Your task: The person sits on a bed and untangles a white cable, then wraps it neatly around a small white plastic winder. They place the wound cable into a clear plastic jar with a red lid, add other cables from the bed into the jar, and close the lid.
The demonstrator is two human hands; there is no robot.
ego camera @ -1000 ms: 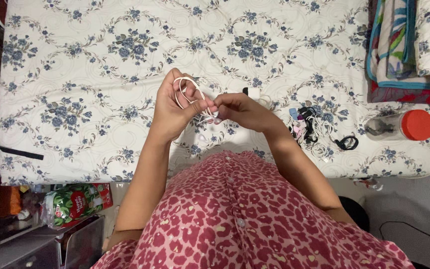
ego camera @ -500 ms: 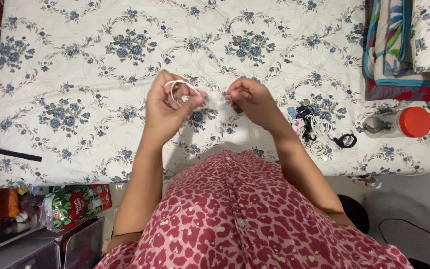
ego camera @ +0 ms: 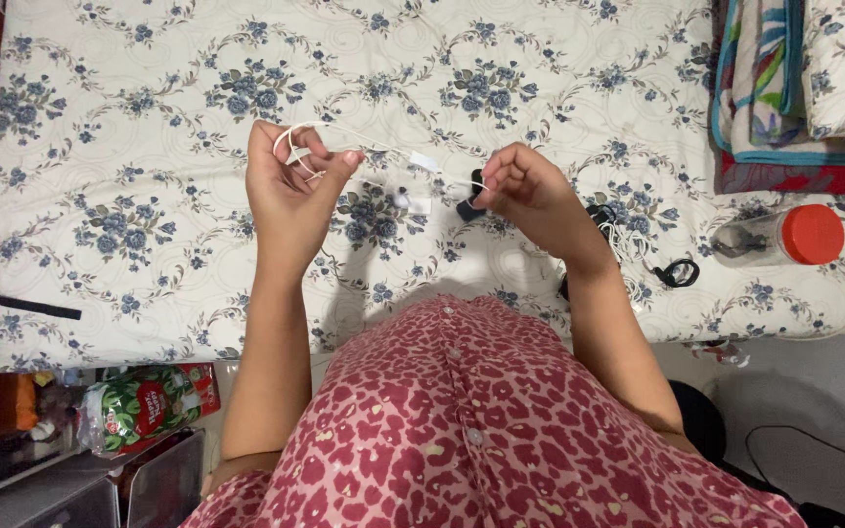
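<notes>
Cable-coiling step at frame centre: left hand [ego camera: 290, 191] clenched on loops of the white cable [ego camera: 376, 149], right hand [ego camera: 525, 191] pinching its free end above the floral mattress [ego camera: 149, 147]; another wrap seems due next.

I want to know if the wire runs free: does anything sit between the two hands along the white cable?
Nothing visible blocks it. The white cable spans open air from the left hand to the right hand, above the floral mattress.

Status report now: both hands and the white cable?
Left hand holds coiled white cable. Right hand pinches its other end. Cable pile beside right wrist.
</notes>
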